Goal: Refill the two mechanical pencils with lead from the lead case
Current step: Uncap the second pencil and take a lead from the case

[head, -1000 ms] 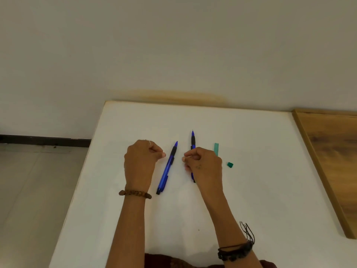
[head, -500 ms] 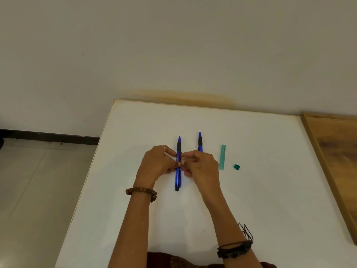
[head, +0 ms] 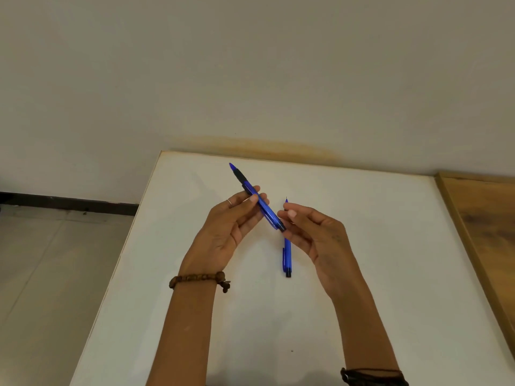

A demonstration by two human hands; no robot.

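One blue mechanical pencil up in both hands, the other lying flat on the white table [head: 195, 274].

The held pencil [head: 257, 197] is glossy blue plastic with a black ribbed grip, slim and round, its long axis running diagonally: tip toward 11 o'clock, black cap end toward 5. The left hand [head: 223, 232] pinches its barrel between thumb and fingers, while the right hand [head: 315, 235] has its fingertips curled around the cap end. The second pencil [head: 287, 254], same blue with a clip, rests on the matte tabletop just below the hands, tip at 12 o'clock, partly hidden by the right hand.
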